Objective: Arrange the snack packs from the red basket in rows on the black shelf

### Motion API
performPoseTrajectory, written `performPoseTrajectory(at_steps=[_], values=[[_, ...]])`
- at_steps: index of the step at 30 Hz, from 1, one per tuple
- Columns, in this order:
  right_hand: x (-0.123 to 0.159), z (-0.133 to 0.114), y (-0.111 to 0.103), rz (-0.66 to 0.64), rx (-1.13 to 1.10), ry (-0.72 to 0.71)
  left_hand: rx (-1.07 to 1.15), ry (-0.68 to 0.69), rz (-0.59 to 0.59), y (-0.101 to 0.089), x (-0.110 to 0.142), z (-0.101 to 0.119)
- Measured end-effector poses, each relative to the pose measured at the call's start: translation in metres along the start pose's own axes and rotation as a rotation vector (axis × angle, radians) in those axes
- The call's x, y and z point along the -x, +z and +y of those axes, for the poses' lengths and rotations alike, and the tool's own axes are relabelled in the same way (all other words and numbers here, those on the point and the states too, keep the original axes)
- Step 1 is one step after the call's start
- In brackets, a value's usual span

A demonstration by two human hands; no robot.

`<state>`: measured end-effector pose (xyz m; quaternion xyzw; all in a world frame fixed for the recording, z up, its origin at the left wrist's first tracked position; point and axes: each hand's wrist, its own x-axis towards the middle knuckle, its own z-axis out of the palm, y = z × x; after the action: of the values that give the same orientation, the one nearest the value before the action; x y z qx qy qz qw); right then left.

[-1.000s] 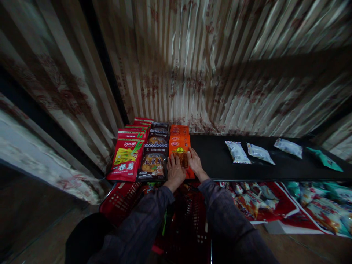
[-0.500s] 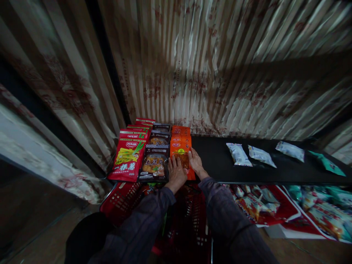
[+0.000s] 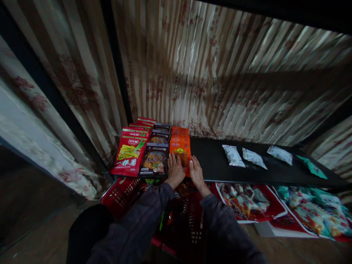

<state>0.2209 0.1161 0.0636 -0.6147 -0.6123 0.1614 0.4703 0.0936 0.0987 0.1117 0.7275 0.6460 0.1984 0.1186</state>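
Observation:
A row of overlapping orange snack packets (image 3: pixel 180 147) lies on the black shelf (image 3: pixel 211 157). My left hand (image 3: pixel 176 170) rests with its fingers stretched out over the lower left part of the front orange packet. My right hand (image 3: pixel 196 171) lies along that packet's right edge, fingers extended. Neither hand is wrapped round anything. Just left of the orange row are black potato-slice packets (image 3: pixel 154 161), overlapping from front to back. Farther left, red snack bags (image 3: pixel 128 156) with a yellow food picture overlap in the same way.
Small white packets (image 3: pixel 233 156) and a teal packet (image 3: pixel 312 167) lie apart on the shelf's right side. Below the shelf edge, a red basket (image 3: pixel 121 194) stands under my arms. Cartons of snack bags (image 3: pixel 244 201) stand to its right. A striped curtain (image 3: pixel 198 73) hangs behind.
My right hand has slid slightly down along the orange packet's right edge. My left hand stays on the packet. The view has shifted a little, and the shelf's right side sits farther left.

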Motion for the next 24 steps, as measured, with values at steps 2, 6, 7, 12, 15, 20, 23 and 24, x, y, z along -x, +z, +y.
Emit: performPoseTrajectory(at_steps=[2, 6, 7, 12, 15, 20, 23, 24], values=[[0.003, -0.002, -0.003, 0.01, 0.012, -0.008, 0.015, 0.035, 0.024, 0.001, 0.006, -0.001], [0.008, -0.009, -0.005, 0.03, -0.004, -0.04, 0.048, 0.145, 0.049, 0.002, 0.021, 0.0], [0.01, -0.011, -0.004, 0.02, -0.01, -0.049, 0.052, 0.157, 0.039, 0.001, 0.025, 0.0], [0.024, -0.025, 0.0, -0.011, 0.029, -0.063, 0.069, 0.179, -0.007, -0.006, 0.042, 0.001], [0.038, -0.035, -0.001, -0.016, 0.046, -0.086, 0.089, 0.225, 0.002, -0.008, 0.054, -0.003], [0.062, -0.052, -0.003, -0.072, 0.02, -0.149, 0.131, 0.293, -0.008, -0.007, 0.076, -0.016], [0.066, -0.06, -0.003, -0.129, 0.004, -0.156, 0.157, 0.332, 0.011, -0.008, 0.083, -0.024], [0.065, -0.063, -0.002, -0.146, -0.006, -0.148, 0.164, 0.34, 0.022, -0.01, 0.083, -0.027]])
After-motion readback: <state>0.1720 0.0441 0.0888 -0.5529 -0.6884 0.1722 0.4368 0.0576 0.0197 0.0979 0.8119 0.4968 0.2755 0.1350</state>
